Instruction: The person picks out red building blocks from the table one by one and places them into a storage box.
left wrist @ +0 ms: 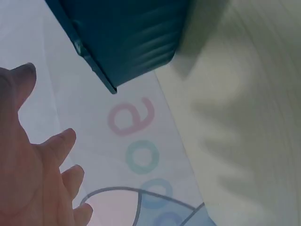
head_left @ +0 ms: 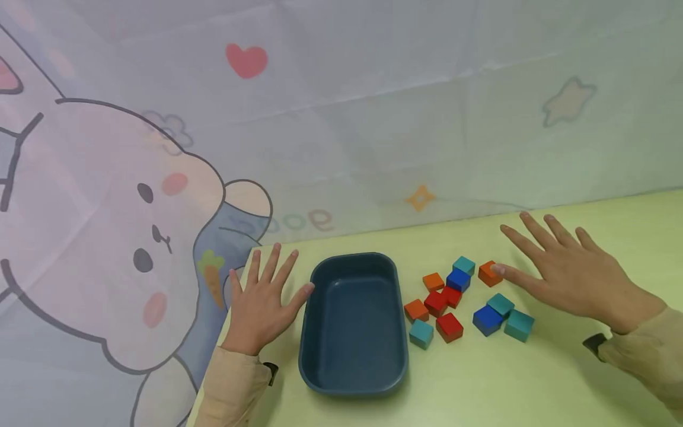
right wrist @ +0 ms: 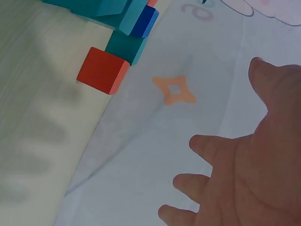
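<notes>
My left hand (head_left: 261, 311) is spread with straight fingers to the left of a dark blue rectangular tray (head_left: 354, 388), its thumb tip at the tray's left rim in the head view. My right hand (head_left: 578, 273) is spread too and holds nothing. Its thumb overlaps an orange block (head_left: 489, 274) in the head view; in the right wrist view the hand (right wrist: 244, 174) is apart from that block (right wrist: 101, 70). Right of the tray lie red blocks (head_left: 449, 327), blue blocks (head_left: 487, 320), teal blocks (head_left: 519, 325) and more orange blocks (head_left: 416, 310), some touching. The tray holds nothing.
The pale yellow-green table (head_left: 560, 385) ends at the back against a hanging cloth (head_left: 373, 148) printed with a rabbit, heart and stars. Toward the left, the cloth runs down along the table's edge beside my left hand.
</notes>
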Action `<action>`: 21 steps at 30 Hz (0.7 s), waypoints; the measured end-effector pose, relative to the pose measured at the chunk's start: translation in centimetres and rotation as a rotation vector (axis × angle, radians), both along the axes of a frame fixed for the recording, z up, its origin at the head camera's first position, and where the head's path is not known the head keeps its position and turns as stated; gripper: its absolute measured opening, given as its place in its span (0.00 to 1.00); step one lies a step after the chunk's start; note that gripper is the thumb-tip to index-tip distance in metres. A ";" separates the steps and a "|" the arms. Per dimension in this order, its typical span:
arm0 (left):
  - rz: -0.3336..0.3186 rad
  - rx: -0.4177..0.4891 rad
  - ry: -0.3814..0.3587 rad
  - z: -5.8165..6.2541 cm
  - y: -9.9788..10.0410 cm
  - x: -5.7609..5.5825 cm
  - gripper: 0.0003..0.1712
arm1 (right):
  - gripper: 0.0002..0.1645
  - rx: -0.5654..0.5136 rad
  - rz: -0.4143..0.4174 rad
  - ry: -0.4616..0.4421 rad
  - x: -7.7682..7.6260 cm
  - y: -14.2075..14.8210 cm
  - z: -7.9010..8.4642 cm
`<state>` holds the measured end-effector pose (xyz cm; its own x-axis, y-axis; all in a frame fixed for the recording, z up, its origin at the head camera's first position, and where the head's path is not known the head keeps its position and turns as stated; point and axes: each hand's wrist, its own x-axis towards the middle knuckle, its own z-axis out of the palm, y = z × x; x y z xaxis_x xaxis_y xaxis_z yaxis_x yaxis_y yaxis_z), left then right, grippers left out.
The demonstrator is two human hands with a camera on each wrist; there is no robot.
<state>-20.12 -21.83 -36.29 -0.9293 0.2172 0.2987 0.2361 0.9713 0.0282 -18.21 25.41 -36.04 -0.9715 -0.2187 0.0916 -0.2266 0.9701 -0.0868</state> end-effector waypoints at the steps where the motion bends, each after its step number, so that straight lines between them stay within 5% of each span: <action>1: 0.000 0.012 -0.005 0.0 0.0 0.0 0.42 | 0.51 -0.004 -0.001 0.001 0.0 -0.1 0.1; 4: -0.015 0.122 -0.053 -0.2 0.4 -0.1 0.41 | 0.50 -0.026 -0.002 0.006 0.1 -0.3 0.6; 11: 0.032 0.430 -0.298 -1.0 1.9 0.0 0.43 | 0.49 -0.075 0.008 0.000 0.2 -0.9 1.5; 16: 0.028 0.489 -0.299 -1.7 2.7 -0.1 0.37 | 0.48 -0.055 0.077 0.036 0.2 -2.2 1.0; 21: 0.055 0.538 -0.310 -2.3 2.9 0.2 0.24 | 0.46 -0.052 0.284 0.066 1.0 -4.9 -0.1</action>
<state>-19.95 -18.91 -38.60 -0.9959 0.0609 0.0671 0.0885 0.8123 0.5765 -17.25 20.54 -36.09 -0.8636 -0.4745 0.1703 -0.4952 0.8617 -0.1107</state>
